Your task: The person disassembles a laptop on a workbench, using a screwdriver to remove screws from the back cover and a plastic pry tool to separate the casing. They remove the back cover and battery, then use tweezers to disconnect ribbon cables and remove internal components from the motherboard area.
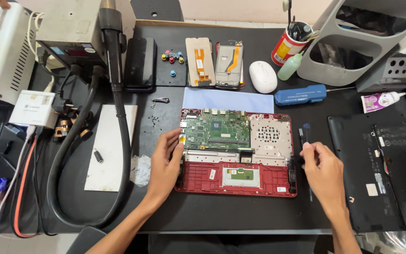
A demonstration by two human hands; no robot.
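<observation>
An opened red laptop chassis (240, 181) lies on the black mat, its green motherboard (217, 129) exposed at the upper left. My left hand (165, 162) rests flat against the chassis's left edge, fingers touching the board's corner. My right hand (323, 169) sits just off the right edge, fingers pinched near a thin black tool (300, 134) and a blue-tipped screwdriver (306, 128). Whether it grips one of them is unclear.
A black laptop bottom cover (377, 169) lies at the right. Behind are two phone frames (214, 61), a white mouse (262, 76), a blue tool (300, 95), a lilac sheet (226, 100). A hot-air hose (118, 117) loops left over a white plate (111, 150). Loose screws (155, 121).
</observation>
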